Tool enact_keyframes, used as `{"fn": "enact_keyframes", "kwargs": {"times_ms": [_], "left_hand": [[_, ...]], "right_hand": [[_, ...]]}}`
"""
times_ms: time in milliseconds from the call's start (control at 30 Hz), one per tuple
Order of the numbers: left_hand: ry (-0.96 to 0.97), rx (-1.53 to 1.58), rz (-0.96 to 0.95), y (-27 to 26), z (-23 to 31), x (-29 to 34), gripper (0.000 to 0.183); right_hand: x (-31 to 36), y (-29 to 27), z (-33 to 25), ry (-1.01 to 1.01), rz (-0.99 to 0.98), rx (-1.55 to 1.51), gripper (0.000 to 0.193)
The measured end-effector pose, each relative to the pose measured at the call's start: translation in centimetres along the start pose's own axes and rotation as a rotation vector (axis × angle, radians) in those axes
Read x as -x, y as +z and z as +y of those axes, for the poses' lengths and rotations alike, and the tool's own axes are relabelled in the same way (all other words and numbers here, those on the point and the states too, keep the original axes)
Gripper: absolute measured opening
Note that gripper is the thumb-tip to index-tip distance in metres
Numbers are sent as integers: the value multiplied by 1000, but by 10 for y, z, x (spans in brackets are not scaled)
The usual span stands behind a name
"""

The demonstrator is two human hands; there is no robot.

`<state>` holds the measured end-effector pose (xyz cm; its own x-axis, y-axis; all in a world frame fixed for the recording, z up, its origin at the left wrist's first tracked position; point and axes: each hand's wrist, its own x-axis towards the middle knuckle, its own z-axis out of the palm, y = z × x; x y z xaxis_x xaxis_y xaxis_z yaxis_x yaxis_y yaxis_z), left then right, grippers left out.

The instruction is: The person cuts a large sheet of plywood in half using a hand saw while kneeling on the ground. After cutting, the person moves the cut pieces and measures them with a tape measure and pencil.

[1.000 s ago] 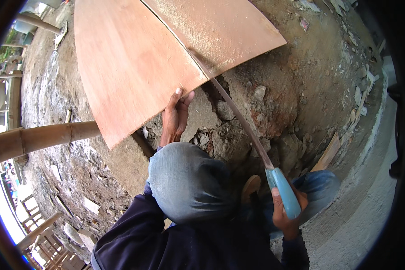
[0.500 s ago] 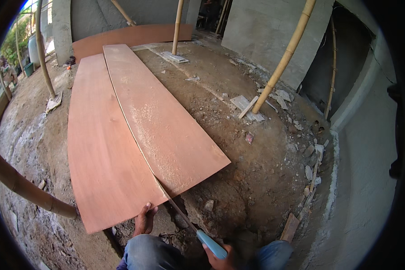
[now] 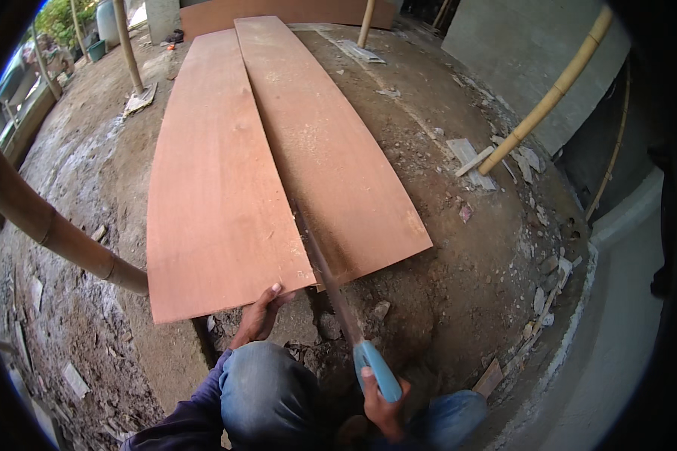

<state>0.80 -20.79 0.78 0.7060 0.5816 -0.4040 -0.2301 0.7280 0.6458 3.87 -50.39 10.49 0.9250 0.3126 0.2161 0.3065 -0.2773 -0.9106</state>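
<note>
My left hand (image 3: pixel 262 312) grips the near edge of the left plywood panel (image 3: pixel 210 195), thumb on top and fingers beneath. In my right hand (image 3: pixel 384 410) is a handsaw (image 3: pixel 377 370) with a light blue handle. Its brownish blade points away from me, along the inner edge of the left panel and across the near end of the gap. The right plywood panel (image 3: pixel 346 173) lies alongside, dusted with sawdust. A dark gap runs between the two panels, wider toward me.
A thick bamboo pole (image 3: pixel 60 233) crosses close on the left. Another bamboo post (image 3: pixel 549 90) leans at the right, on scrap boards (image 3: pixel 470 161). Rubble and wood scraps (image 3: pixel 541 301) line the wall at right. Another reddish sheet (image 3: pixel 293 13) stands at the back.
The narrow cut between the panels has opened into a wider gap, and the two near ends have come apart. My view has shifted, so the panels appear higher and farther right.
</note>
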Motion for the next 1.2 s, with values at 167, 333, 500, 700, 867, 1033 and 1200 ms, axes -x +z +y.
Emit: {"fn": "enact_keyframes", "kwargs": {"times_ms": [167, 333, 500, 700, 867, 1033, 1200], "left_hand": [[-31, 45, 8, -13, -38, -15, 45], [-77, 104, 86, -32, -59, -27, 41], [-124, 184, 194, -47, -83, -36, 39], [-469, -229, -13, -75, -75, 12, 56], [-458, -470, -176, -118, -25, 89, 56], [-272, -588, -53, -141, 7, 111, 55], [-103, -552, 62, -153, 19, 107, 55]], "right_hand": [[-3, -45, 8, 148, 20, 57, 33], [-9, -30, 8, 285, 74, -145, 39], [-11, -21, 5, 194, 68, -9, 37], [-35, 7, 5, 14, -3, 39, 32], [-79, 29, 24, -222, -16, 128, 41], [-171, 64, 88, -585, -131, 517, 76], [-217, 103, 147, -485, -406, 790, 81]]}}
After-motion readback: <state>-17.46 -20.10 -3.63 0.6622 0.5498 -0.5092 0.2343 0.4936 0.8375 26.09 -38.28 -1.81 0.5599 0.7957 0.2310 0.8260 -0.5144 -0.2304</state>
